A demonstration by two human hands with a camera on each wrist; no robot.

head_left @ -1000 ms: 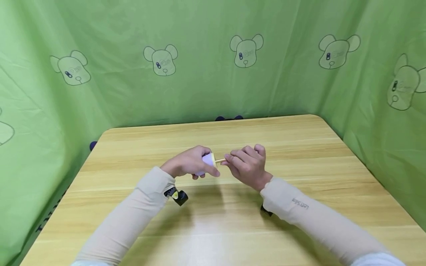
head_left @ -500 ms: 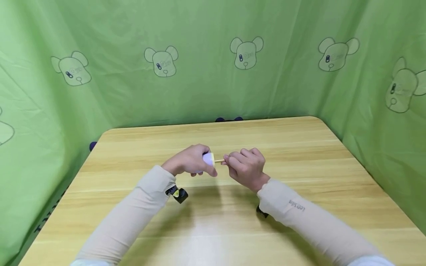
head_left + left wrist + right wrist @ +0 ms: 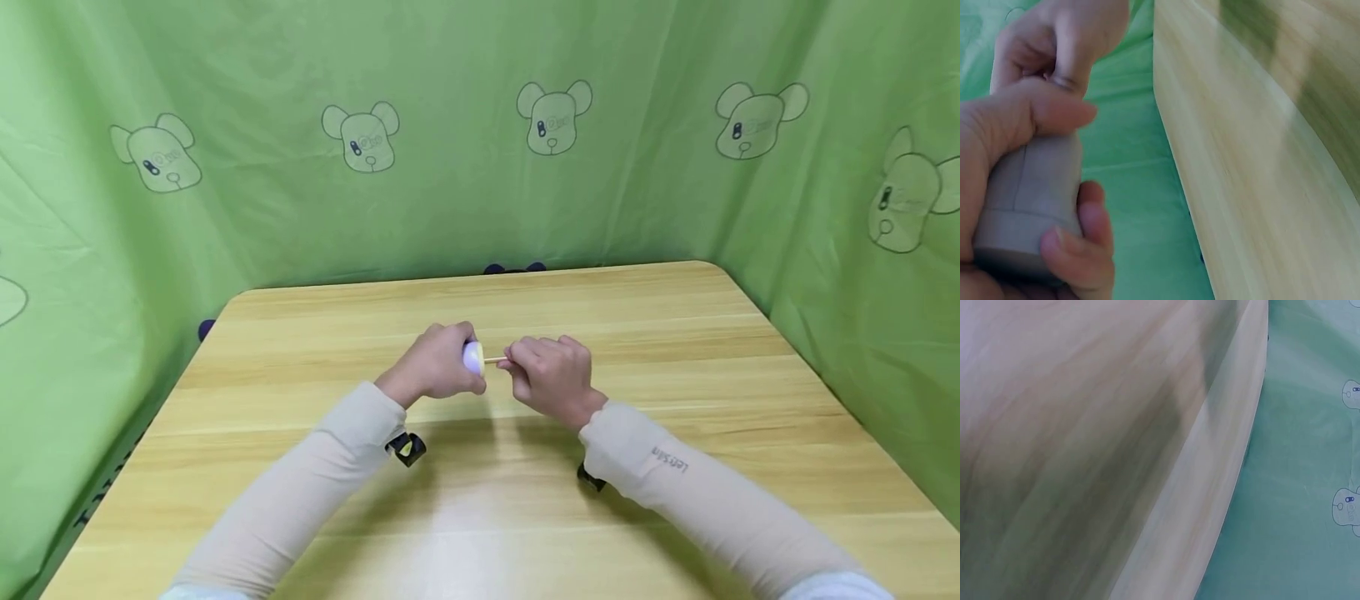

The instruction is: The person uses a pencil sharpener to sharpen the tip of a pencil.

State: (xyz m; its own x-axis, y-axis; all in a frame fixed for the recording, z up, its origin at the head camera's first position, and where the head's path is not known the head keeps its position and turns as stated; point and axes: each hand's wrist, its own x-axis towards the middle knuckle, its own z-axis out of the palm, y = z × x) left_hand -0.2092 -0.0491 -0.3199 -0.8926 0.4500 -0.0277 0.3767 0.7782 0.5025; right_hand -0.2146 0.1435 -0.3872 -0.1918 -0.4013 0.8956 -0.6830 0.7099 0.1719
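Above the middle of the table, my left hand (image 3: pixel 438 364) wraps round a smooth lavender barrel-shaped object (image 3: pixel 472 358) with a pale yellow rim. In the left wrist view its rounded body (image 3: pixel 1035 187) looks grey, with a seam, between thumb and fingers. A thin yellow pencil-like stick (image 3: pixel 494 360) runs from the rimmed end straight to my right hand (image 3: pixel 551 379), whose thumb and forefinger pinch it. The stick's far end is hidden in the right hand. Neither hand shows in the right wrist view.
The wooden table (image 3: pixel 637 317) stretches out beneath both hands. A green curtain (image 3: pixel 457 200) printed with bear heads hangs behind it and along both sides. Small dark cameras (image 3: pixel 408 448) sit under the sleeved wrists.
My left hand has rolled on its wrist, hiding more of the lavender object and its thumb. My right hand has shifted slightly left, its fingers more tightly folded.
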